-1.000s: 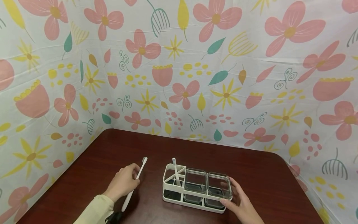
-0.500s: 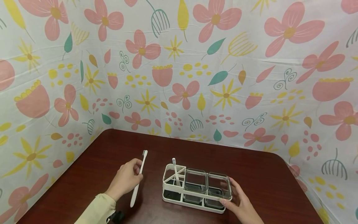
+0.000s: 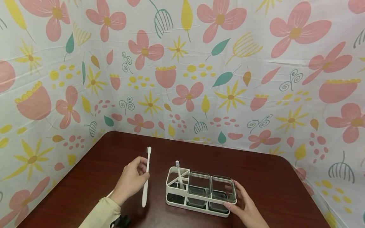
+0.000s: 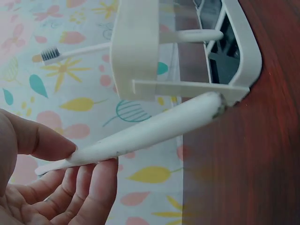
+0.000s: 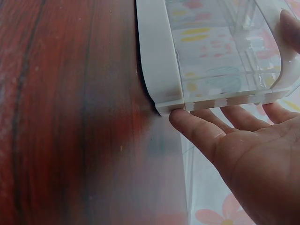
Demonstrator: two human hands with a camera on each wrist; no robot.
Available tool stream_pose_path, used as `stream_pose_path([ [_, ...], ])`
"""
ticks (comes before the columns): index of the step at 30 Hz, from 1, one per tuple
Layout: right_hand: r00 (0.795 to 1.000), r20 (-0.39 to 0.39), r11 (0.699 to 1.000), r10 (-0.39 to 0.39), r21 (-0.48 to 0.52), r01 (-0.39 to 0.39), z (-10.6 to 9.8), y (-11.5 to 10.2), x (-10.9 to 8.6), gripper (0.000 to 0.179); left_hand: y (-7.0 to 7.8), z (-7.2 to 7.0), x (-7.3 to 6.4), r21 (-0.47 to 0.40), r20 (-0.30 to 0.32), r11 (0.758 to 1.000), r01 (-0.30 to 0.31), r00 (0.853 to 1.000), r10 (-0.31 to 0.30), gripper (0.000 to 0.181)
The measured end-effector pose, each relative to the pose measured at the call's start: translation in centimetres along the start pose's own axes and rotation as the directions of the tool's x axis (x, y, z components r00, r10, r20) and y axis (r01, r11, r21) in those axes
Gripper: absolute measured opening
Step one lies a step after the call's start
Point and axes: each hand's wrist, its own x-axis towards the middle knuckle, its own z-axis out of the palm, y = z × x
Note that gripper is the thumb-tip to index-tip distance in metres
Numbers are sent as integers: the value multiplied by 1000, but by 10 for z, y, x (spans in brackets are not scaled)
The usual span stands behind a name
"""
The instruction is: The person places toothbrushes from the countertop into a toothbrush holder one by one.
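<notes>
My left hand (image 3: 131,180) pinches a white toothbrush (image 3: 145,193) between thumb and fingertips, left of the holder. Its bristle head points up and away, and the handle slants down. In the left wrist view that toothbrush (image 4: 154,129) has its handle end close to the holder's corner; I cannot tell whether they touch. The white toothbrush holder (image 3: 177,191) stands on the table. Another toothbrush (image 3: 180,177) leans in its left divided section. My right hand (image 3: 246,205) grips the holder's right end, thumb in front. In the right wrist view, its fingers (image 5: 201,133) lie along the end.
Two clear cups, the left cup (image 3: 199,191) and the right cup (image 3: 220,194), sit in the holder beside the divided section. The dark red-brown table (image 3: 114,152) has rounded far corners. A flower-printed cloth (image 3: 182,126) hangs behind and along the left side.
My left hand has moved right and slightly away, lifting the toothbrush and turning it more upright. The right hand and the holder have stayed in place.
</notes>
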Motion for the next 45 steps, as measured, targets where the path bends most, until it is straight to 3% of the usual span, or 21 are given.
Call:
stream_pose_path([
  [5,1000,-5,1000,0,9,0,0,0,0,73,6,2,-1,-84,-20,996,7,1000,-9,31],
  [14,1000,-11,1000,1,10,-1,1,0,0,73,19,6,-8,-261,-37,965,9,999,-20,25],
  [45,1000,-3,999,15,-34,-15,-1,-1,1,75,41,13,-16,-436,-42,896,-88,996,78,27],
])
